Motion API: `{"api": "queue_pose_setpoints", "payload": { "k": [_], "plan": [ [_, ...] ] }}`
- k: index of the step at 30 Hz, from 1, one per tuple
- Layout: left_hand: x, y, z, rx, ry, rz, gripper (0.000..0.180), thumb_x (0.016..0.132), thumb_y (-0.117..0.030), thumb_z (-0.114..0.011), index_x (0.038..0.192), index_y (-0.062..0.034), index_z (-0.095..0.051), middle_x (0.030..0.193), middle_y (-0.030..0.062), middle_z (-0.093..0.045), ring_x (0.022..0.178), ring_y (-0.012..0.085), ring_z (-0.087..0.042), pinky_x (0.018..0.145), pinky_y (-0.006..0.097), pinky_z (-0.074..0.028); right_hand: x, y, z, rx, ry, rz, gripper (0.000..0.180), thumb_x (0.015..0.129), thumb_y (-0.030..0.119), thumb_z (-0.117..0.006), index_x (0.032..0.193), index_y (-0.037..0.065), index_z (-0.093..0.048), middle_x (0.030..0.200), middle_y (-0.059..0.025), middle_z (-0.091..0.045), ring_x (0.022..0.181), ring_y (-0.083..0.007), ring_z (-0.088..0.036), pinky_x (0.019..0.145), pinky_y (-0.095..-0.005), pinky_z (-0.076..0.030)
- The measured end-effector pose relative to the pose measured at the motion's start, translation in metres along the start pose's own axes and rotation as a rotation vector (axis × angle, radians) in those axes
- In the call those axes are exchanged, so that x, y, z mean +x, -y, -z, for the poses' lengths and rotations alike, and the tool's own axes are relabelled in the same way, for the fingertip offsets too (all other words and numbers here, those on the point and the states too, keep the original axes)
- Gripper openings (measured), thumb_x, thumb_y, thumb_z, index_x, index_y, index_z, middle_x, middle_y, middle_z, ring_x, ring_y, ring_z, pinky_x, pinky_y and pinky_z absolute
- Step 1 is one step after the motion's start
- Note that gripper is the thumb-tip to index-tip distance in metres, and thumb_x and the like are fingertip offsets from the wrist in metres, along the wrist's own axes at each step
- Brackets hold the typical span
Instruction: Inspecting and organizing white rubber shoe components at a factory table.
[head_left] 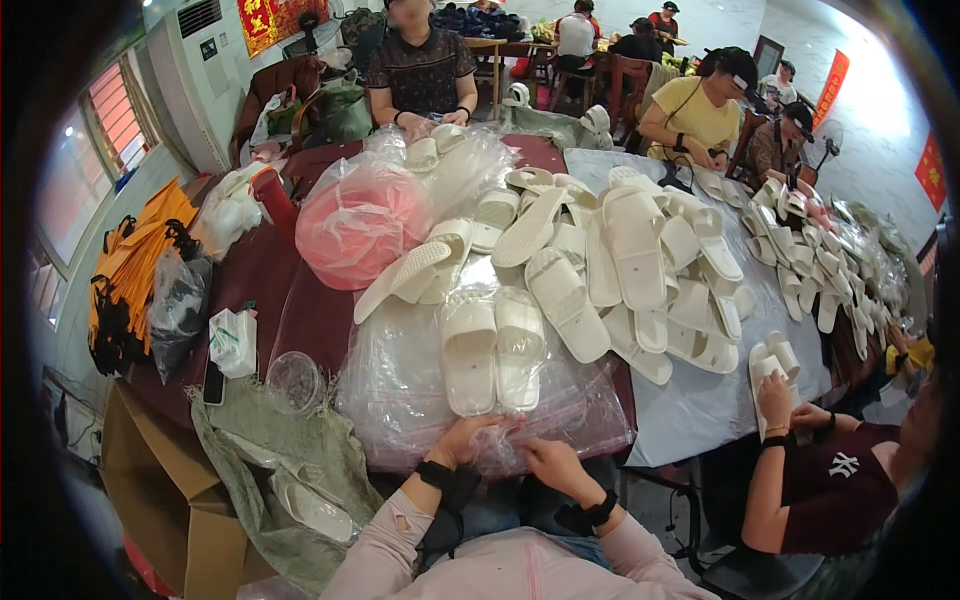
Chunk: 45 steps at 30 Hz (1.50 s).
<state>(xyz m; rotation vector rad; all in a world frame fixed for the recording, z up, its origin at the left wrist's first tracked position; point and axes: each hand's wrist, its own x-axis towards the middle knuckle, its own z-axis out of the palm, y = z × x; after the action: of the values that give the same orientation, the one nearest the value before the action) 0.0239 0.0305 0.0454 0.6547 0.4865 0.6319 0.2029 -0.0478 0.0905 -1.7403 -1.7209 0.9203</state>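
Observation:
A pair of white slippers lies side by side in front of me, heels toward me, on a stack of clear plastic bags. At the slippers' heels, my left hand is closed on a crumpled clear plastic bag. My right hand, also closed, pinches the bag's right side. The fingertips are small and partly blurred by the shiny film. Just beyond the pair, a large pile of loose white slippers covers the middle of the table.
A pink bundle in clear plastic sits left of the pile. Nearer are a clear round tub, a tissue pack and a phone. A cardboard box stands at lower left. Co-workers sit opposite and at right, one handling slippers.

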Motion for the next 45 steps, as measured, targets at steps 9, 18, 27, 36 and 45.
{"api": "queue_pose_setpoints", "payload": {
  "k": [9, 18, 27, 36, 45],
  "plan": [
    [0.002, -0.002, 0.002, -0.186, -0.009, 0.132, 0.035, 0.092, -0.016, -0.04, 0.112, 0.0108, -0.048, 0.112, 0.0184, -0.055, 0.107, 0.0264, -0.051, 0.094, 0.034, -0.041, 0.006, 0.016, -0.024, -0.219, 0.132, 0.494, 0.017, 0.075, 0.01, -0.052, 0.092, 0.01, -0.055, 0.082, -0.012, -0.057, 0.066, -0.0333, -0.058, 0.056, -0.0413, -0.046],
    [0.002, 0.002, 0.009, -0.23, 0.009, 0.157, 0.036, 0.09, -0.02, -0.043, 0.113, 0.007, -0.05, 0.111, 0.0157, -0.055, 0.104, 0.0244, -0.054, 0.09, 0.033, -0.043, 0.0, 0.016, -0.018, -0.587, 0.073, 0.495, 0.03, 0.074, 0.01, -0.053, 0.103, 0.016, -0.053, 0.082, -0.0083, -0.055, 0.061, -0.0254, -0.06, 0.05, -0.036, -0.047],
    [0.005, 0.009, 0.026, 0.287, 0.13, -0.128, 0.043, 0.084, -0.03, -0.054, 0.111, 0.0044, -0.054, 0.112, 0.0121, -0.055, 0.104, 0.0213, -0.052, 0.093, 0.031, -0.039, 0.016, 0.01, -0.029, -0.653, -0.063, 0.548, 0.017, 0.07, 0.01, -0.054, 0.087, 0.012, -0.057, 0.078, -0.0084, -0.054, 0.06, -0.023, -0.059, 0.048, -0.0322, -0.047],
    [0.011, 0.017, 0.034, 1.332, 0.152, -0.494, 0.026, 0.083, -0.009, -0.046, 0.107, -0.0041, -0.055, 0.102, 0.0117, -0.06, 0.094, 0.0229, -0.057, 0.085, 0.031, -0.044, 0.021, 0.002, -0.042, -0.695, -0.196, 0.599, 0.01, 0.069, 0.01, -0.054, 0.077, 0.005, -0.057, 0.075, -0.0088, -0.054, 0.069, -0.0219, -0.059, 0.053, -0.0303, -0.049],
    [0.027, 0.053, 0.077, 0.631, 0.079, -0.211, 0.031, 0.093, -0.019, -0.038, 0.114, -0.0005, -0.05, 0.113, 0.0093, -0.055, 0.101, 0.0192, -0.053, 0.09, 0.032, -0.041, 0.019, 0.017, -0.034, -0.528, -0.417, 0.642, 0.046, 0.073, 0.008, -0.055, 0.118, 0.007, -0.052, 0.077, -0.0081, -0.06, 0.059, -0.02, -0.058, 0.049, -0.03, -0.046]
  ]
}}
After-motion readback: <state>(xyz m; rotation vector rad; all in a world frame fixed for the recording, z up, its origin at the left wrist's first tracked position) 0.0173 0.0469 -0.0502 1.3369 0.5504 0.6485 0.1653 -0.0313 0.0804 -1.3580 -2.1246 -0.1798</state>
